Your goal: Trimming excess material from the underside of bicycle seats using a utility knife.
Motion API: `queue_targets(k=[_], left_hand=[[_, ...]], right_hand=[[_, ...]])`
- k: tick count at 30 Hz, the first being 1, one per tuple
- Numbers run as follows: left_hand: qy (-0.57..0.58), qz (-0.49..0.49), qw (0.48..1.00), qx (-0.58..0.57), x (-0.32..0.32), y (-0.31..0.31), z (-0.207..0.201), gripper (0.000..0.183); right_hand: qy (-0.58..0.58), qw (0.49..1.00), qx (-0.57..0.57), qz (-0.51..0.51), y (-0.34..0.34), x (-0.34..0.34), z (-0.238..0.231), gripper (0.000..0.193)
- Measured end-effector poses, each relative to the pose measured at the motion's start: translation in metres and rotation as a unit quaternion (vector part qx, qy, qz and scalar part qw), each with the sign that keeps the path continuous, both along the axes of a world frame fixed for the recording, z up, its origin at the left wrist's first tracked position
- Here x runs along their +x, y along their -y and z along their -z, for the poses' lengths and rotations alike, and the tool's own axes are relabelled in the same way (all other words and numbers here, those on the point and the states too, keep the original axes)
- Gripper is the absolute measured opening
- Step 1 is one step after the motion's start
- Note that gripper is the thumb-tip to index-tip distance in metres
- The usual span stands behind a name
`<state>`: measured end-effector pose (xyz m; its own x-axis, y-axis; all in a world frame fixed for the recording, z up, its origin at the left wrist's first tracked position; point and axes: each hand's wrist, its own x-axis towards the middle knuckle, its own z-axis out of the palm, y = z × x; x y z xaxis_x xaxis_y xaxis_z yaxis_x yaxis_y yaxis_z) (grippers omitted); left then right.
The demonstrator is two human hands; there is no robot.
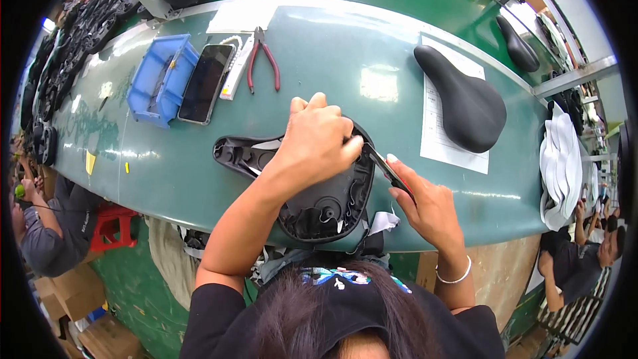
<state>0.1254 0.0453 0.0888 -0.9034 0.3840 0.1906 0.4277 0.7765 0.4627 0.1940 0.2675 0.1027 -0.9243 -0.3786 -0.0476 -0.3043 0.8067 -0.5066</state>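
Note:
An upside-down black bicycle saddle (325, 209) lies at the near edge of the green table, its hollow underside facing up and its nose to the left. My left hand (318, 136) reaches over it, closed, with thumb and fingers pinching the cover at the saddle's right rim. What exactly lies between the fingertips is hidden. In my right hand (428, 209) is a slim black-and-red utility knife (392, 171), its tip against the same rim beside my left thumb. A finished-looking black saddle (465, 103) rests top side up on a printed sheet (435, 149) to the right.
Red-handled cutting pliers (263, 63), a phone (206, 83) and a blue bin (159, 80) stand at the back left. White pieces (559, 166) hang at the right edge. Black saddle parts (73, 40) are piled far left. Co-workers sit at both sides.

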Motion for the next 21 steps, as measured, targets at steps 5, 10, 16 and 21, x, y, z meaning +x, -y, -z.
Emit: queue_targets(k=[5, 10, 16, 21], left_hand=[[0.102, 0.040, 0.989, 0.095, -0.010, 0.002, 0.006, 0.025], [0.275, -0.079, 0.759, 0.585, -0.018, 0.007, 0.005, 0.019], [0.245, 0.120, 0.679, 0.682, -0.016, -0.007, -0.002, 0.030], [0.155, 0.146, 0.301, 0.930, -0.033, 0.033, 0.006, 0.023]], right_hand=[[-0.091, 0.995, -0.040, -0.011, 0.001, -0.006, 0.016, 0.050], [-0.095, 0.986, 0.133, -0.014, 0.016, 0.012, 0.013, 0.058], [-0.037, 0.992, 0.110, 0.056, 0.033, 0.006, 0.000, 0.055], [0.015, 0.985, 0.172, 0.008, 0.029, 0.041, -0.010, 0.050]])
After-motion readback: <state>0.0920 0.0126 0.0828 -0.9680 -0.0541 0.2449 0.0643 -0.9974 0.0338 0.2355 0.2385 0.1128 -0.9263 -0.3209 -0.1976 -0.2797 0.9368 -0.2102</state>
